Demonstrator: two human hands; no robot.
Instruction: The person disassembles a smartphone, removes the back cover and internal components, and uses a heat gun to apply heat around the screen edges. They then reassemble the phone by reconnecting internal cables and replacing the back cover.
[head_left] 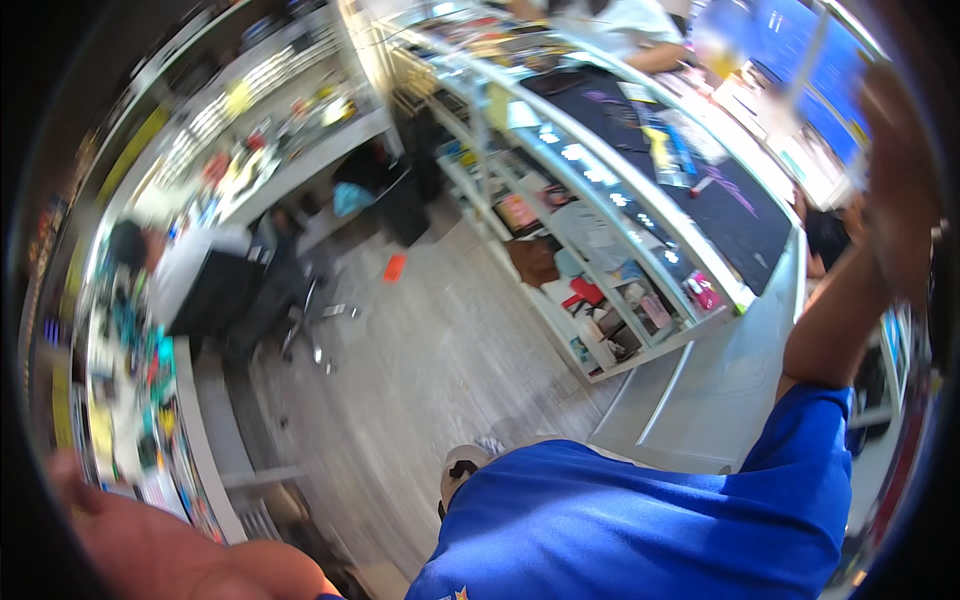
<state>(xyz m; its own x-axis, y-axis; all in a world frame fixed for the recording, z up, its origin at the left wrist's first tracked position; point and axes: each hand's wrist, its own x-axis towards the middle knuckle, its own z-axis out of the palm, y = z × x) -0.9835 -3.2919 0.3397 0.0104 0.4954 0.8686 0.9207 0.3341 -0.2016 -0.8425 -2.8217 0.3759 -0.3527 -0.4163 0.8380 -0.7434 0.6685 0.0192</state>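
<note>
The wearer's left hand (80, 490) lies at the near left rim, its nearest neighbour the cluttered workbench (200, 440) along the left wall. The right hand (900, 180) is raised at the far right, nearest the right end of the glass-fronted display counter (660, 350), which crosses the far right of the room. Whether the fingers of either hand are open or closed cannot be told (both hands are blurred), nor whether they hold anything.

The counter bears a black mat (755, 245) with a blue-and-yellow packet (675, 160); small goods fill the shelves below. Beyond it, at the far side, is a person in a white top (640, 35). At the left, a second person in white (190, 270) occupies a black office chair (215, 295) at the workbench. An orange-red card (395, 267) lies on the grey floor (390, 370), between workbench and counter.
</note>
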